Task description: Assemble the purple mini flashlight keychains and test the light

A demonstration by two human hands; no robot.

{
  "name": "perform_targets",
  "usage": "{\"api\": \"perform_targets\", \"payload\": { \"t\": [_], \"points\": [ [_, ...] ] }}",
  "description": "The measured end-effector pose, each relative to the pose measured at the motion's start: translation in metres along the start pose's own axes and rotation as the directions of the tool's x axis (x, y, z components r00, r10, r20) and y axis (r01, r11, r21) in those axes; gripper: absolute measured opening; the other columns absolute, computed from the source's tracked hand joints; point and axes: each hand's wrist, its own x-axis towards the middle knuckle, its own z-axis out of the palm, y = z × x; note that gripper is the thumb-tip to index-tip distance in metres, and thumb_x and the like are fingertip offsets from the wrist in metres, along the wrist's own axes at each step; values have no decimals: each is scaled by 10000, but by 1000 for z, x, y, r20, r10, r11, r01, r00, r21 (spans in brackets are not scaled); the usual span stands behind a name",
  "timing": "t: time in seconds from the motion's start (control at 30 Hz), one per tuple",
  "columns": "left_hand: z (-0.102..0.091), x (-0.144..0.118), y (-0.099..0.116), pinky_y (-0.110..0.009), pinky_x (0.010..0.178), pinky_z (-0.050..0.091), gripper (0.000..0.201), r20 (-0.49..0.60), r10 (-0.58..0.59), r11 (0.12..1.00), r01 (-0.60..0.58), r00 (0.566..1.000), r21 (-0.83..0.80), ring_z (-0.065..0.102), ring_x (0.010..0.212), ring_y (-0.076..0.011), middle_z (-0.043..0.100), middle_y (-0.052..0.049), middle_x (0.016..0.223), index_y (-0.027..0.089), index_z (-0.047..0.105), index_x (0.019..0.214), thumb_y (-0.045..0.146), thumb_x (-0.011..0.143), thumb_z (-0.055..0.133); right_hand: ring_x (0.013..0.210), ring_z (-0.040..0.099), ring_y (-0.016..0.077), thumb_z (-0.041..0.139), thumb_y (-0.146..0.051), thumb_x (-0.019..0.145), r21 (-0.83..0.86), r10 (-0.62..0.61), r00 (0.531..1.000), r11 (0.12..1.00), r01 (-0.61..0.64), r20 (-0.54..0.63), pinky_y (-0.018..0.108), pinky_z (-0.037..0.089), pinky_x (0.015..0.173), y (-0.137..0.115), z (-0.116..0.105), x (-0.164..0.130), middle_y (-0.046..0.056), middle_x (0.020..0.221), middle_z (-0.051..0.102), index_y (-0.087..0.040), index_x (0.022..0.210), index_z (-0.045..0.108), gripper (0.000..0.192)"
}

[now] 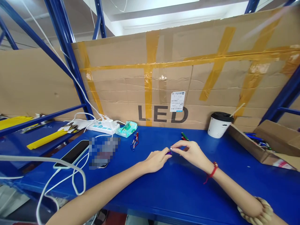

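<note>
My left hand [157, 160] is closed over a small purple object [168, 153], and most of it is hidden by the fingers. Just to its right, my right hand [189, 151] pinches thumb and forefinger together at the object's end. A tiny pale, shiny spot shows at those fingertips, too small to name. Beyond the hands lies a slim green and red item [184, 136], partly hidden by the right hand. Farther left on the blue table [175, 190] is a red and blue pair of small keychain-like pieces with a carabiner clip [134, 142].
At the left are a phone [72, 153], white cables, a power strip [100, 126] and a teal packet [127, 128]. A lidded paper cup [218, 126] and an open cardboard box [260, 147] of small parts stand right. Taped cardboard [122, 90] closes off the back.
</note>
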Motion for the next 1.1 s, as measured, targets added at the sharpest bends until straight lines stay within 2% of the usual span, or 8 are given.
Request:
{"api": "perform_targets", "payload": {
  "t": [0.13, 0.33, 0.47, 0.83, 0.97, 1.1],
  "points": [
    [-2, -1, 2, -208, 604, 338, 201, -27, 69, 995, -71, 997, -64, 529, 671, -121, 532, 50, 713, 232, 398, 880, 339, 912, 230, 668, 597, 146, 597, -357, 749, -3, 14, 1000, 1000, -14, -19, 226, 447, 530, -3, -3, -1, 31, 762, 676, -182, 751, 690, 198],
    [-5, -6, 1, -194, 621, 336, 173, -49, 54, 983, -62, 997, -171, 514, 654, -95, 541, 70, 719, 241, 413, 909, 322, 907, 260, 650, 576, 130, 598, -381, 756, 57, -84, 996, 995, 82, 42, 212, 405, 480, -7, 2, -3, 41, 759, 652, -178, 731, 692, 225],
    [-4, -8, 1, -197, 609, 336, 162, -73, 45, 978, -59, 996, -201, 511, 632, -93, 538, 69, 698, 239, 418, 929, 318, 901, 280, 657, 576, 131, 594, -376, 766, 72, -124, 992, 990, 122, 30, 214, 400, 475, -6, 4, -4, 47, 764, 649, -183, 742, 696, 220],
    [-3, -7, 1, -213, 613, 348, 166, -115, 5, 985, -25, 993, -171, 534, 648, -116, 540, 57, 687, 248, 424, 961, 333, 894, 298, 655, 554, 113, 545, -327, 806, 25, -147, 985, 989, 145, 87, 195, 386, 456, -10, 2, -6, 53, 835, 616, -177, 782, 676, 201],
    [-4, -9, 1, -217, 611, 343, 147, -137, -26, 992, 8, 990, -129, 549, 666, -126, 548, 57, 692, 259, 432, 952, 308, 887, 310, 623, 545, 90, 541, -335, 808, -76, -169, 975, 980, 182, 147, 192, 413, 484, -11, 3, -7, 48, 922, 596, -197, 875, 671, 201],
    [-3, -9, 3, -221, 620, 348, 132, -123, -17, 995, 5, 992, -96, 558, 690, -135, 557, 52, 716, 263, 438, 938, 304, 877, 328, 629, 546, 82, 545, -347, 808, -128, -207, 956, 963, 236, 206, 197, 440, 549, -11, 1, -7, 39, 944, 588, -207, 887, 671, 204]
  ]
}}
